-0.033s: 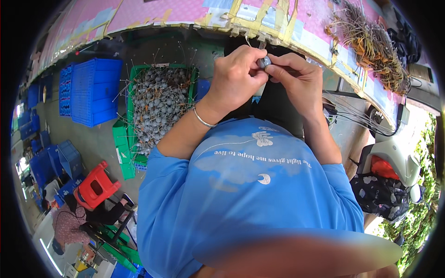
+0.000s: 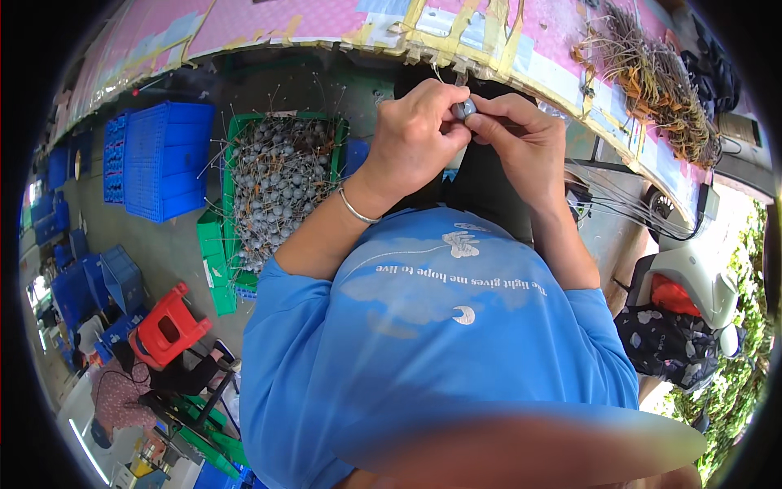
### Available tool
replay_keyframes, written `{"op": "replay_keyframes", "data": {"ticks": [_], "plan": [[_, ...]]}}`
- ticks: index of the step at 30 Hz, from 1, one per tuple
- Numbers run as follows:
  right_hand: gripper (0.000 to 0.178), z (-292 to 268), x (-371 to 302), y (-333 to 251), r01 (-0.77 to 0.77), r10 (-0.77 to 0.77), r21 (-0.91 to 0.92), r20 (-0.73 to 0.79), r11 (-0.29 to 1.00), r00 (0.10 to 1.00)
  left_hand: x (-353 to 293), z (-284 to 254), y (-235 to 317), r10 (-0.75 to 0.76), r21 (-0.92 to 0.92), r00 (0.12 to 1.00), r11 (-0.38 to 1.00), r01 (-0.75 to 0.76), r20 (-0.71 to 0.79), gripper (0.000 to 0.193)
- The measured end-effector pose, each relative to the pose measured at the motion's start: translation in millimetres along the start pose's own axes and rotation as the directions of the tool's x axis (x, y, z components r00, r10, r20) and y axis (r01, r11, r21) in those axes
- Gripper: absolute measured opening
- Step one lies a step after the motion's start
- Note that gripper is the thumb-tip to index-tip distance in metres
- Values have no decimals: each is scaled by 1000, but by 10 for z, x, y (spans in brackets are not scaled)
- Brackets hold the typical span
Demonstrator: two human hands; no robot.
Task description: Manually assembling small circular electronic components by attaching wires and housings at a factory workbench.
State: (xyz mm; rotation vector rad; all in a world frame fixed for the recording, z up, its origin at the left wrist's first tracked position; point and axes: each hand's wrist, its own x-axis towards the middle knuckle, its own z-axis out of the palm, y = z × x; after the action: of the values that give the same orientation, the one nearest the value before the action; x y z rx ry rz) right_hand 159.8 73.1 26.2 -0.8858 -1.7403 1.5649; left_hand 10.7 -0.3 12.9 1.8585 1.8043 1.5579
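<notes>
Just under the table's edge, my left hand [image 2: 415, 134] and my right hand [image 2: 521, 134] meet. Between their fingertips is a small, rounded grey piece [image 2: 464, 108], apparently like the grey balls in the crate. Thumb and fingers of each hand pinch it, and the fingers partly cover it. A thin strip or wire end shows just above it at the table edge; whether it joins the piece I cannot tell. To my left, a green crate [image 2: 345, 134] holds a heap of grey balls with thin wire stems [image 2: 281, 179].
The table [image 2: 285, 24] has a pink top and a taped, ragged edge. A bundle of brown wires [image 2: 660, 90] lies on its right. Blue crates [image 2: 167, 163] and a red stool [image 2: 169, 326] stand at left, near another person [image 2: 122, 395]. A scooter [image 2: 692, 285] is at right.
</notes>
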Motion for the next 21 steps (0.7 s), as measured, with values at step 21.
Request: {"op": "replay_keyframes", "data": {"ticks": [21], "plan": [[30, 35, 137, 345, -177, 79, 740, 166, 649, 983, 26, 147, 71, -320, -530, 935, 772, 352, 155, 49]]}}
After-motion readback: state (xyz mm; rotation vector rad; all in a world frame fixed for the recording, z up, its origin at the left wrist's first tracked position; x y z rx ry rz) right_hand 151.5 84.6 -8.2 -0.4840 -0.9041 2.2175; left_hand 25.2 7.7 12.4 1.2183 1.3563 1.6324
